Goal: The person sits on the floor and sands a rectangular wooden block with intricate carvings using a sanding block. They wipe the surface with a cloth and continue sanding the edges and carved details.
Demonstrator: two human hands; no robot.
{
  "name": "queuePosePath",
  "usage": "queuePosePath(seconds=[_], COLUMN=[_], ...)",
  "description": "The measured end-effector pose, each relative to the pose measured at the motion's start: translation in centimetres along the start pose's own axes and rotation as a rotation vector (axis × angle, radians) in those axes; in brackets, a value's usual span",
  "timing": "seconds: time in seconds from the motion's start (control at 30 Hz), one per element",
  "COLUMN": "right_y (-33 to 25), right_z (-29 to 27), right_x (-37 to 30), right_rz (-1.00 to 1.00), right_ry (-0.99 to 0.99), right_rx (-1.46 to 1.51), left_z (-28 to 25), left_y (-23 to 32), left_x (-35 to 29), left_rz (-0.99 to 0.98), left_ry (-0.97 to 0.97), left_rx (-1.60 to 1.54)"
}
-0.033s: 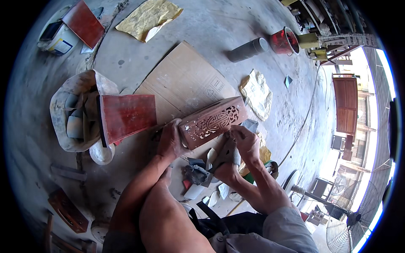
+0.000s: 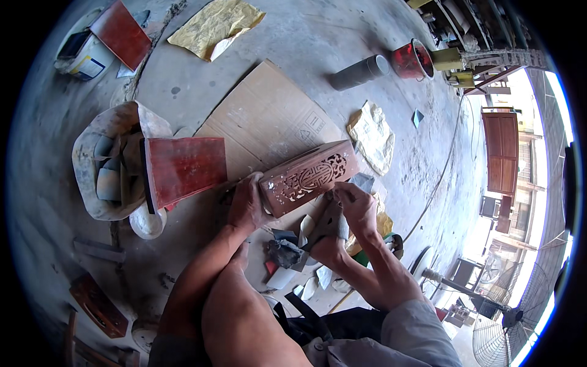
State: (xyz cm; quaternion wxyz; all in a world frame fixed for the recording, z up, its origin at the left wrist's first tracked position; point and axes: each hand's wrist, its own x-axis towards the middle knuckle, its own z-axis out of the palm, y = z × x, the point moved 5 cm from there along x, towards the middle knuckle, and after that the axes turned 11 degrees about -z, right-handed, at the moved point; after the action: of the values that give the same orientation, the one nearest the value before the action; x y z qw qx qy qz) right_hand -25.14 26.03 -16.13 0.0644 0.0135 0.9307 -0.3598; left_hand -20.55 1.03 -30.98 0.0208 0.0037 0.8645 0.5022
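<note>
A brown wooden box [image 2: 309,175] with a fretwork side, carved with a round emblem and scrolls, lies tilted in front of me. Its left end is gripped by my left hand [image 2: 247,203], fingers wrapped round the corner. My right hand [image 2: 356,208] is closed in a pinch close to the carved side's lower right edge. Whatever its fingertips hold, if anything, is too small to make out. Pale dusty patches show on the carving's left part. Beneath and beyond the box is a flat cardboard sheet [image 2: 263,110].
Left of the box, a red-brown wooden piece [image 2: 186,171] rests against an open sack [image 2: 92,183]. Sandpaper scraps [image 2: 284,252] lie between my feet. Farther off are crumpled yellowish paper [image 2: 372,136], a grey cylinder [image 2: 359,72] and a red bucket [image 2: 413,60]. A fan [image 2: 512,317] stands right.
</note>
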Motion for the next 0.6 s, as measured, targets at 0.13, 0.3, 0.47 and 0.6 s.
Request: queuePosePath(seconds=[0.13,0.3,0.47,0.6], right_y=[-2.7,-4.4,-3.8,-4.0], right_z=[-0.6,1.0,1.5,2.6], right_x=[2.7,5.8,6.2,5.9], right_rz=[-0.091,-0.247,-0.219,-0.327], right_ry=[0.088,0.081,-0.021,-0.097], right_rx=[0.016,-0.033,-0.101,-0.146], left_z=[0.9,-0.1,-0.9,-0.6], left_y=[-1.5,0.2,0.8,0.4], left_x=[-0.1,0.3,0.9,1.1], left_rz=[-0.032,-0.093,-0.116,-0.128], left_ry=[-0.041,-0.013,0.058,0.034], left_rx=[0.024,-0.002,-0.028,-0.040])
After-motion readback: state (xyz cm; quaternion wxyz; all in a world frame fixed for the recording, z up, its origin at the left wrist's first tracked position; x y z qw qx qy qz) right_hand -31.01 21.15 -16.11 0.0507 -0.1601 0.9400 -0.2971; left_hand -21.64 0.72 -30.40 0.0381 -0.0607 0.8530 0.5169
